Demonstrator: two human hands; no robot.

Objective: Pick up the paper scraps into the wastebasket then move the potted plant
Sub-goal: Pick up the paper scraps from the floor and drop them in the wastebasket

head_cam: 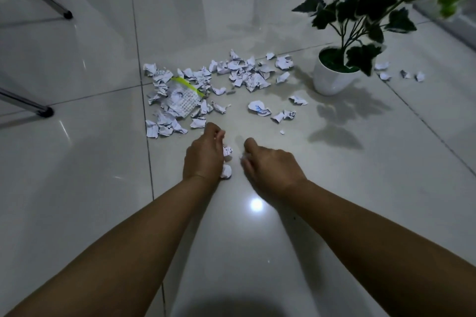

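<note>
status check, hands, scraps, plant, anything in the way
Left hand shut on paper scraps; right hand curled, grip unclear. Scrap pile on floor. Potted plant unmoved. Wastebasket unseen.

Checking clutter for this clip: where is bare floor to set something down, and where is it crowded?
Bare tile lies left of the paper scraps, toward the metal legs, and near the camera, beside both forearms. Crowded: the scrap pile stretches to the white pot, with strays beyond it. Left hand and right hand gather scraps at the near edge.
</note>
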